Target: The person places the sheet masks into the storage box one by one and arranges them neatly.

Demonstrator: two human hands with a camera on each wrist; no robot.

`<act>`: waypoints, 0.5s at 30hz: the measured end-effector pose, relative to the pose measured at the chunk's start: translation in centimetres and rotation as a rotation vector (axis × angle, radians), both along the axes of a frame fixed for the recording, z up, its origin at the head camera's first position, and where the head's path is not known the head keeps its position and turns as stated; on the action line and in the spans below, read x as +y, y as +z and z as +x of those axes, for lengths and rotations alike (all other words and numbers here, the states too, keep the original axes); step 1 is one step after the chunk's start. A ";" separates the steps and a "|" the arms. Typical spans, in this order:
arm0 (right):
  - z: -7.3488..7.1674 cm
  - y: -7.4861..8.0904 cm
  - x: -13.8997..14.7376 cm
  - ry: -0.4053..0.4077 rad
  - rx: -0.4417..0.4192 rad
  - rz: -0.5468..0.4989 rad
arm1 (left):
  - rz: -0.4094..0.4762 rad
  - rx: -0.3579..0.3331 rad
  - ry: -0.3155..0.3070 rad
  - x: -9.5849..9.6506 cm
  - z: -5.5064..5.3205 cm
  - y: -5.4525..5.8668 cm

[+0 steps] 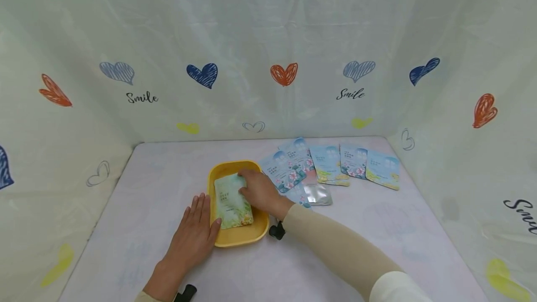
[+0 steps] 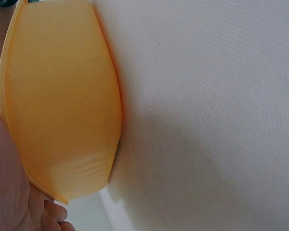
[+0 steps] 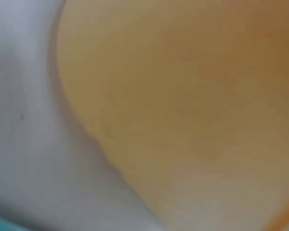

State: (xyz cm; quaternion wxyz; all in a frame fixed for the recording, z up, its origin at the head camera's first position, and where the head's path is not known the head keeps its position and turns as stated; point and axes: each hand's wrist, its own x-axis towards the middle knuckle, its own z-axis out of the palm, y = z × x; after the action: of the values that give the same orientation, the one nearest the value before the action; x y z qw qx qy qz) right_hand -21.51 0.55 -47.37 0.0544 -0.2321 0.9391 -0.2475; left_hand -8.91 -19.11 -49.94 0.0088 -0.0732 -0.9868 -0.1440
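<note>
Presumably against sliding, the basin (image 1: 243, 237) is braced by the left hand (image 1: 192, 236), fingers straight. The green packet (image 1: 230, 204) is pinched by the right hand (image 1: 263, 192).

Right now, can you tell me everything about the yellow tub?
The yellow tub looks like smooth plastic, with rounded corners and a rim. It sits open side up on the table. A green packet lies inside. The left hand touches the tub's left side; the right hand reaches in from the right.

"Smile" (image 1: 142, 97) twice on rear sheet (image 1: 247, 36), again cut off at right, lettering on packets (image 1: 231, 202) illegible
</note>
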 end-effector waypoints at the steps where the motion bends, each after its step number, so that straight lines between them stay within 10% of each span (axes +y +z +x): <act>1: 0.0 0.1 0.1 0.005 0.019 0.026 | 0.001 -0.001 0.001 0.0 0.0 0.0; 7: 0.4 0.9 0.7 0.044 0.209 0.189 | 0.009 0.009 0.000 0.0 0.0 0.0; 15: -1.0 0.8 3.8 0.127 0.583 0.149 | 0.013 -0.014 0.011 0.2 -0.1 -0.1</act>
State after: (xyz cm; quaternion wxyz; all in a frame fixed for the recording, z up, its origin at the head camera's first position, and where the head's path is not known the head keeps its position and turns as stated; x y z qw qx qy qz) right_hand -22.56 4.30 -46.55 -0.1850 -0.3469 0.9143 -0.0972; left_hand -9.01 -18.96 -49.99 0.0033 -0.0665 -0.9863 -0.1507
